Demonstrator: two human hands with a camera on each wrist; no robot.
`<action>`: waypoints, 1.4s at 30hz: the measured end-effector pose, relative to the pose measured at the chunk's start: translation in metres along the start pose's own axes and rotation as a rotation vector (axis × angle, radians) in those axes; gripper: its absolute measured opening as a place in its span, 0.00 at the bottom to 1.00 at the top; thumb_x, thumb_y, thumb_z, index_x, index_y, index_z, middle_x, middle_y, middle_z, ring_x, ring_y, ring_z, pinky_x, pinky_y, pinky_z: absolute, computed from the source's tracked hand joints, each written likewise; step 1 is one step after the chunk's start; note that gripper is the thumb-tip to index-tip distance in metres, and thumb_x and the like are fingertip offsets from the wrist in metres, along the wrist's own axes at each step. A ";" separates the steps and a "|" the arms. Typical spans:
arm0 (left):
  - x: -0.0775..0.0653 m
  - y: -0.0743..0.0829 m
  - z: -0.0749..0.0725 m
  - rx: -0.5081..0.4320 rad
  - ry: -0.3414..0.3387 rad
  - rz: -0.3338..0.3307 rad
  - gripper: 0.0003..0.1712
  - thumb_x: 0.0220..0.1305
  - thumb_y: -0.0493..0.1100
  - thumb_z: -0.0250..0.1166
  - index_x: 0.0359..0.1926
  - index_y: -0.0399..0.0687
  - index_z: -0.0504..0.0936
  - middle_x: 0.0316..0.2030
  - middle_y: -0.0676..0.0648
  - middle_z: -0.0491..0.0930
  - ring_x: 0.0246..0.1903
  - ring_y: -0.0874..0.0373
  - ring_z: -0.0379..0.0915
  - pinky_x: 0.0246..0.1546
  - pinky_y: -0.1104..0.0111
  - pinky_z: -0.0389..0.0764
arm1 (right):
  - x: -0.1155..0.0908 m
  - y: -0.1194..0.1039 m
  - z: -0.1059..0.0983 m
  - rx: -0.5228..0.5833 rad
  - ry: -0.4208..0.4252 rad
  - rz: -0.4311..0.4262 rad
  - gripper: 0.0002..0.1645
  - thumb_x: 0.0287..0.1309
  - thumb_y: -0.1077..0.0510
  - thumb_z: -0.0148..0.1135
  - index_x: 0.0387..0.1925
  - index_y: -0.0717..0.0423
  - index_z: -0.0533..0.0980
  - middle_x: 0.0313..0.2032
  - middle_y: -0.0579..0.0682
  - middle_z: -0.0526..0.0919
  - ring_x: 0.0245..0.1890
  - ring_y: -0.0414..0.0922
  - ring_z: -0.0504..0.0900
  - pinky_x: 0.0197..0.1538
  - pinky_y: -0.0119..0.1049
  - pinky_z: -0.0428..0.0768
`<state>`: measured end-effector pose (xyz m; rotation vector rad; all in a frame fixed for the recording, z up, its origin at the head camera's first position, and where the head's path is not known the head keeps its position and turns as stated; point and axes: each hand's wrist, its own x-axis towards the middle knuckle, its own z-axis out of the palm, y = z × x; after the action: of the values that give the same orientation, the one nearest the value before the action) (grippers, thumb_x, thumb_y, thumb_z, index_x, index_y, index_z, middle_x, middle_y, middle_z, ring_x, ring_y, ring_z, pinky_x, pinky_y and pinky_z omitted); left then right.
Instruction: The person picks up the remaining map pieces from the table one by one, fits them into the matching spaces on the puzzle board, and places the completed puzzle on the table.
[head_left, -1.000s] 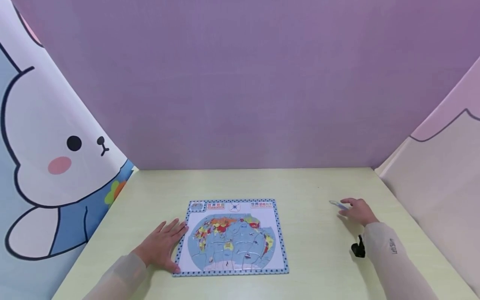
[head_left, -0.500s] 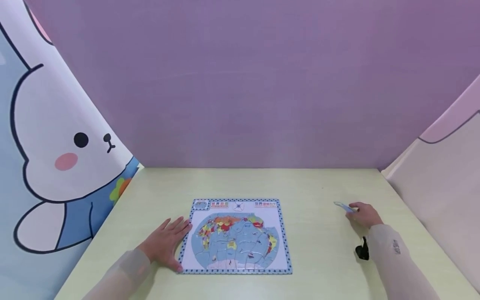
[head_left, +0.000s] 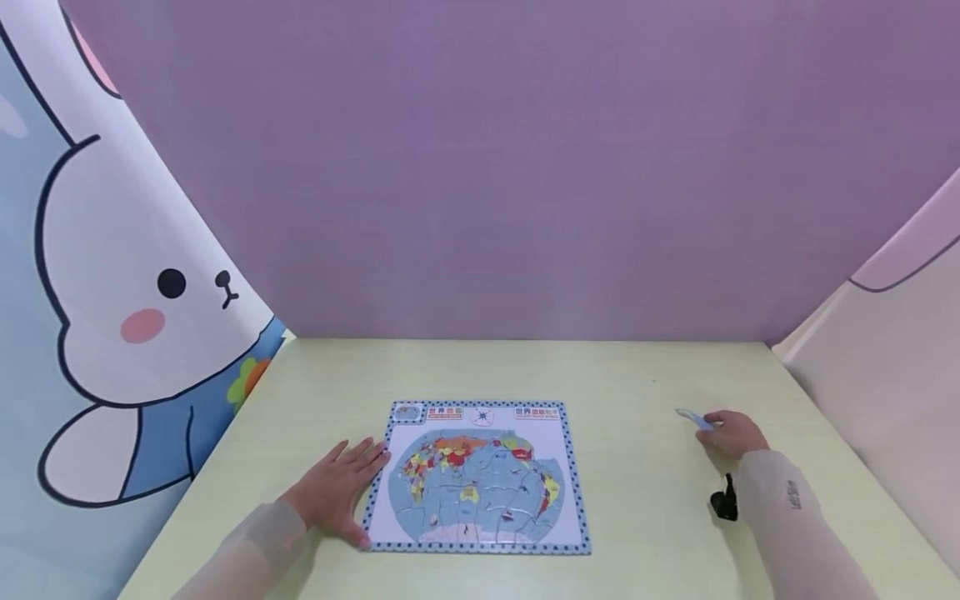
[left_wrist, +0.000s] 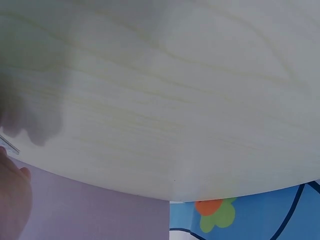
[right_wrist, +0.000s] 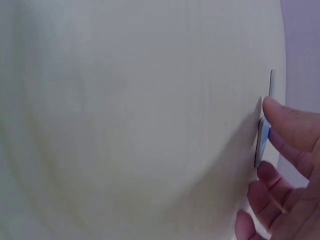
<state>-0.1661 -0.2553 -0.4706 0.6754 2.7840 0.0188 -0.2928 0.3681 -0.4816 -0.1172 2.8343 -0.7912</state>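
Observation:
A world map jigsaw puzzle (head_left: 480, 492) lies flat on the table, framed by a dotted blue border. My left hand (head_left: 337, 492) rests along its left edge, thumb at the lower corner and fingers extended. Only part of that left hand (left_wrist: 14, 200) appears at the left of the left wrist view. Off to the right, my right hand (head_left: 735, 433) pinches a thin, light-blue puzzle piece (head_left: 693, 418) just over the table. In the right wrist view, the thumb covers the middle of the piece (right_wrist: 261, 142), which is seen nearly edge-on.
The pale wooden table (head_left: 637, 517) extends around the puzzle. A purple wall (head_left: 480, 167) stands behind it, with a rabbit-printed panel (head_left: 150, 333) at the left and a pale panel (head_left: 892, 375) at the right. A black object (head_left: 724, 500) is at the right sleeve.
The head view has turned slightly left, so everything appears farther right. My left hand stays at the puzzle's edge; the right hand keeps holding the piece in about the same place.

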 end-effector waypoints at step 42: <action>0.000 -0.001 0.002 0.031 0.040 0.018 0.73 0.32 0.86 0.58 0.70 0.40 0.61 0.70 0.41 0.59 0.70 0.39 0.49 0.66 0.41 0.50 | -0.017 -0.027 -0.005 0.261 -0.132 0.092 0.20 0.56 0.65 0.56 0.48 0.78 0.72 0.21 0.46 0.73 0.19 0.40 0.67 0.20 0.29 0.65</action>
<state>-0.1661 -0.2562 -0.4725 0.7153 2.8221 -0.0071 -0.2766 0.3501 -0.4604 -0.0002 2.5671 -1.0806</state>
